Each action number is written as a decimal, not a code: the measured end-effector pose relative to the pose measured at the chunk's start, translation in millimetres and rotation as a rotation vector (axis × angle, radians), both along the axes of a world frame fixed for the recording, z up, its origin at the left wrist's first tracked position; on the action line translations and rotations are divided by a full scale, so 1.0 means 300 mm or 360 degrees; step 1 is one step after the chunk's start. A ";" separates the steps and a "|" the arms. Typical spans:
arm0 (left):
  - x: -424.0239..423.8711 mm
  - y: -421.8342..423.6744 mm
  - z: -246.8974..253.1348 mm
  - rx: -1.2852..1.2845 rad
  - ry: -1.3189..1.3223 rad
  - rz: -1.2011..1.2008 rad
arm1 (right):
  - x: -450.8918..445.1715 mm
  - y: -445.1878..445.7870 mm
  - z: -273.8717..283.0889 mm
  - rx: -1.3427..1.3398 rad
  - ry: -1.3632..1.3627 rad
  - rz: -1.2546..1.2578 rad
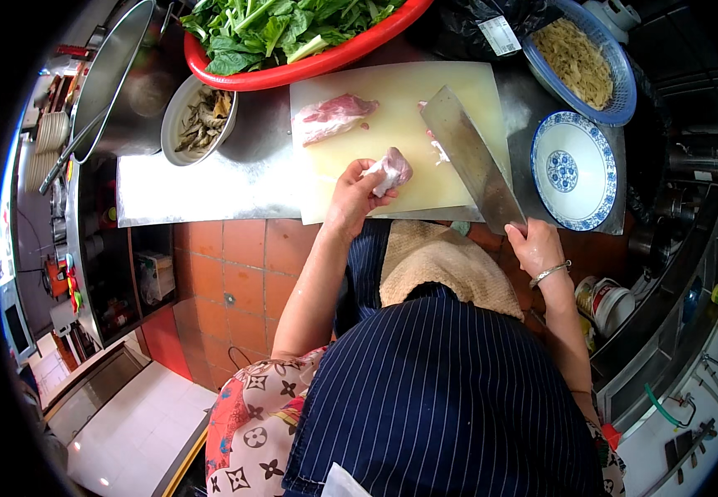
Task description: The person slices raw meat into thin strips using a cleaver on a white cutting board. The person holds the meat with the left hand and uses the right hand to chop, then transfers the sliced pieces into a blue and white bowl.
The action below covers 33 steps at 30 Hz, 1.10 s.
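Observation:
Pinched in my left hand (pixel 359 196) is a small piece of raw meat (pixel 394 169), pale on one side and pink on the other. It is held over the near part of a cream plastic cutting board (pixel 396 87). My right hand (pixel 536 248) grips the handle of a wide cleaver (pixel 474 158), its blade slanting up and left across the board's right side. Several small meat scraps (pixel 438 149) lie along the blade's left edge. A larger piece of raw meat (pixel 334 118) rests at the board's upper left.
A red basin (pixel 309 71) of leafy greens (pixel 272 28) stands behind the board. At left are a white bowl (pixel 169 130) of dark pieces and a large metal pot (pixel 138 93). To the right sit a blue-and-white plate (pixel 573 171) and a blue basket (pixel 626 93) of pale shreds.

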State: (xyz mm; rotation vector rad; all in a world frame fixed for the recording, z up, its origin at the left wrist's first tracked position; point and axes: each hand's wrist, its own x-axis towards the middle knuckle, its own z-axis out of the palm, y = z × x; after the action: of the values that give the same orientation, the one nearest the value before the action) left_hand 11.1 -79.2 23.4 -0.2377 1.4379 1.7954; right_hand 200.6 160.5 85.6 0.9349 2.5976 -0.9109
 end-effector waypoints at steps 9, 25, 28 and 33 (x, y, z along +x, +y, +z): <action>0.038 0.001 -0.004 -0.0487 0.0432 -0.0237 | 0.003 0.006 -0.005 -0.0007 -0.0024 0.0024; 0.057 -0.041 0.049 -0.1488 0.1782 -0.0335 | -0.010 -0.003 0.019 -0.0019 -0.0070 0.0005; 0.037 -0.028 0.045 -0.1232 0.2221 -0.0100 | 0.001 -0.003 -0.001 0.0026 -0.0022 0.0012; 0.045 -0.033 -0.073 -0.0855 0.2563 -0.0303 | -0.003 -0.015 0.022 0.0147 0.0065 0.0160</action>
State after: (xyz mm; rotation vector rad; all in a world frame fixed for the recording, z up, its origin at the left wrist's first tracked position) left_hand 24.7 -89.2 1.5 1.3315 2.8148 1.2277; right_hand 199.7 155.9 92.2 0.8073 2.7143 -0.7982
